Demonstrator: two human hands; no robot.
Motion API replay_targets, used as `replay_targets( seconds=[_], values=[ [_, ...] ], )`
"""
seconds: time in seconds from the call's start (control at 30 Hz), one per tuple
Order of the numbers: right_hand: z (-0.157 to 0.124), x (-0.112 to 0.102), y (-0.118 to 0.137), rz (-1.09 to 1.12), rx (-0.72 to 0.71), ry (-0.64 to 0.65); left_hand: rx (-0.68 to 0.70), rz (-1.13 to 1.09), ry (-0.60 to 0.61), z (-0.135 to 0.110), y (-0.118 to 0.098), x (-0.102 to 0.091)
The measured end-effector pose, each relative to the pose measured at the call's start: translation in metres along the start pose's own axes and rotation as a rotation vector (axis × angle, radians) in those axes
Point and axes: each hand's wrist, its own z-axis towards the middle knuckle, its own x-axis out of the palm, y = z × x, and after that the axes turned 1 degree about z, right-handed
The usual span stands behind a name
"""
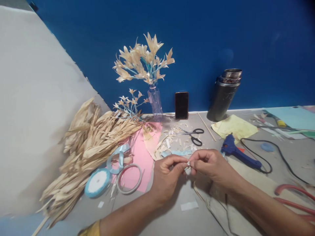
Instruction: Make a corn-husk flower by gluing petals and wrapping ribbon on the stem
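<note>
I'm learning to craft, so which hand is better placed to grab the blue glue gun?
Probably the right hand: the blue glue gun lies close by, on its side. The left hand is farther away. Both are busy with a small pale piece.

Left forearm [128, 214]: bare, slanting up and inward from the bottom edge; a bit of yellow sleeve [91, 228] shows at its lower end.
Left wrist [154, 197]: roughly in line with the forearm.
Left hand [167, 177]: back of the hand partly turned up, forefinger [176, 158] bent over and its tip brought close to the thumb in a fine pinch.
Right forearm [265, 205]: bare, coming in from the lower right corner, slanting up to the left.
Right wrist [231, 183]: bent little, if at all.
Right hand [210, 165]: also pinching, thumb and forefinger drawn together, knuckles up.
Both hands: fingertips meeting or nearly so, palms well apart.
</note>
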Motion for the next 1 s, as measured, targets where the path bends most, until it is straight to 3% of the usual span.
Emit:
replay_targets(
  seconds=[0.23,0.33,0.43,0.57,0.8,1.0],
  values=[
    [-0.002,0.002,0.003,-0.060,-0.043,-0.033,-0.079,-0.114,0.017,0.003,0.000,0.001],
    [-0.003,0.003,0.001,-0.169,-0.091,-0.077,0.006,0.045,-0.006,0.003,-0.003,-0.002],
    [-0.004,0.005,-0.001,-0.312,-0.169,-0.133,0.195,0.267,-0.018,0.002,-0.005,-0.004],
    [-0.004,0.006,-0.005,-0.409,-0.224,-0.132,0.331,0.391,-0.014,-0.002,-0.003,-0.004],
    [-0.001,0.006,-0.009,-0.400,-0.218,-0.090,0.363,0.455,0.020,-0.004,-0.001,-0.004],
    [-0.003,0.007,-0.012,-0.570,-0.302,-0.123,0.323,0.480,0.055,-0.007,-0.002,-0.005]
  ],
)
